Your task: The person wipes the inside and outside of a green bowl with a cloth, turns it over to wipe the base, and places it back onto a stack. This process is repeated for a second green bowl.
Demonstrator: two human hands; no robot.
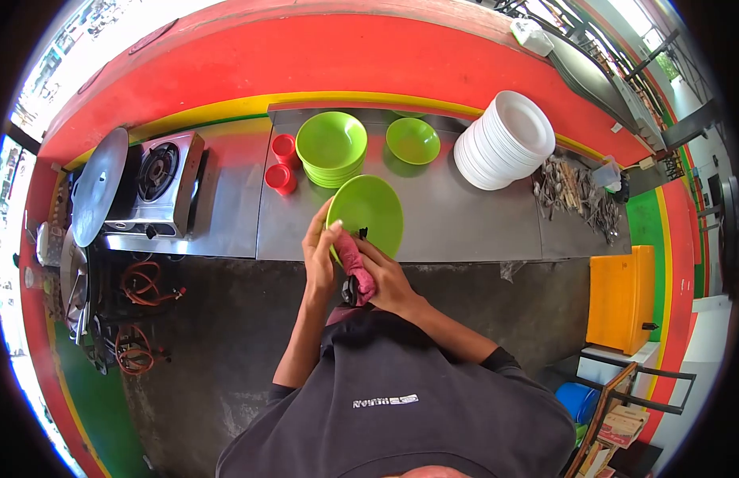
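Shiny green bowl (pixel 373 199), tilted, right at the fingertips, plain inside. The left hand (pixel 318 248) has its fingers closed on the edge, and the right hand (pixel 391 280) is gripping a crumpled pink cloth (pixel 351 259) by the near rim.

1. Bright daylight enters from the left and upper left, burning out to white with violet fringes.
2. The stainless-steel countertop (pixel 465 227) carries a soft sheen; beyond its front edge, the floor (pixel 481 334) lies dimmer.
3. The held lime-green bowl (pixel 383 209) looks sharp.
4. Fisheye distortion bows the red wall (pixel 338 60); black vignetting fills the corners.
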